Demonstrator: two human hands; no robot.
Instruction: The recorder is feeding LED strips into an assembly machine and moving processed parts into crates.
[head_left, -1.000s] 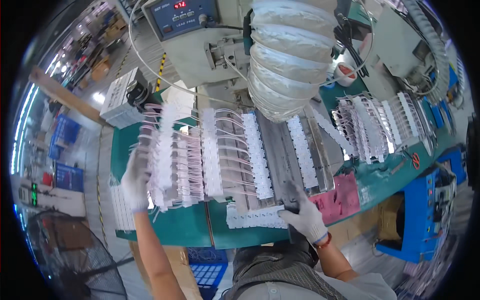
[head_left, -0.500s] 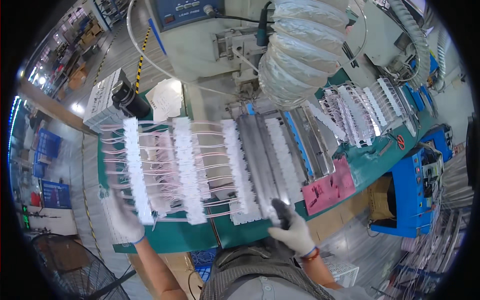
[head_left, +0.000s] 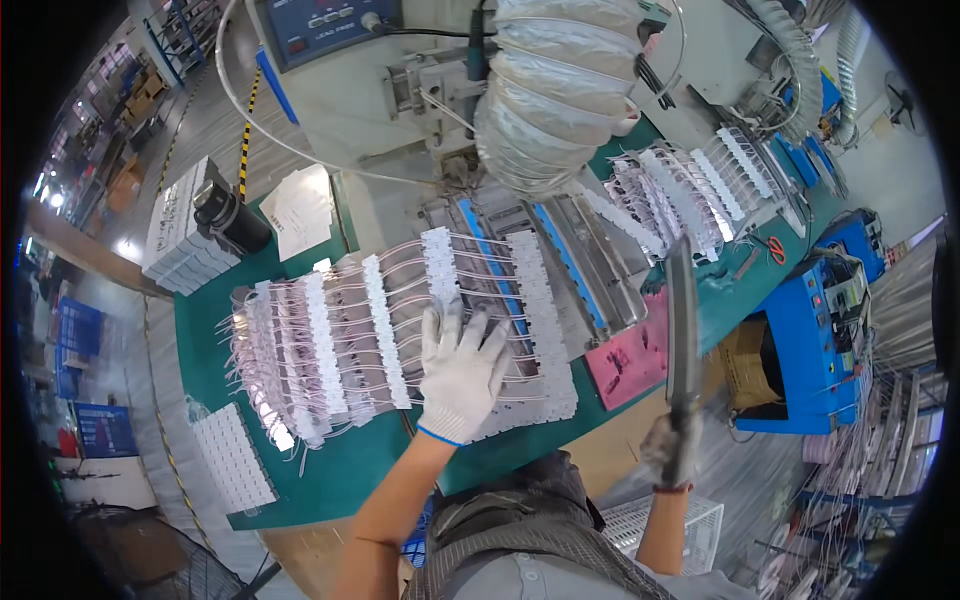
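My left hand (head_left: 460, 372), in a white glove, lies flat with fingers spread on rows of white module strips joined by thin pink wires (head_left: 380, 335), spread over the green bench (head_left: 340, 470). My right hand (head_left: 672, 450), also gloved, is off the bench's near edge on the right and grips the lower end of a long dark metal bar (head_left: 682, 320), held upright and blurred. Grey and blue metal rails (head_left: 580, 255) lie just right of the strips.
A ribbed grey duct (head_left: 555, 95) hangs over the bench's far side below a blue control box (head_left: 320, 25). More wired strips (head_left: 690, 185) lie at the far right. A pink sheet (head_left: 630, 355), a blue bin (head_left: 810, 345) and stacked white strips (head_left: 235, 455) surround the work.
My left hand has moved from the bench's left edge onto the middle of the strips. My right hand has left the bench front and lifted the dark bar upright at the right.
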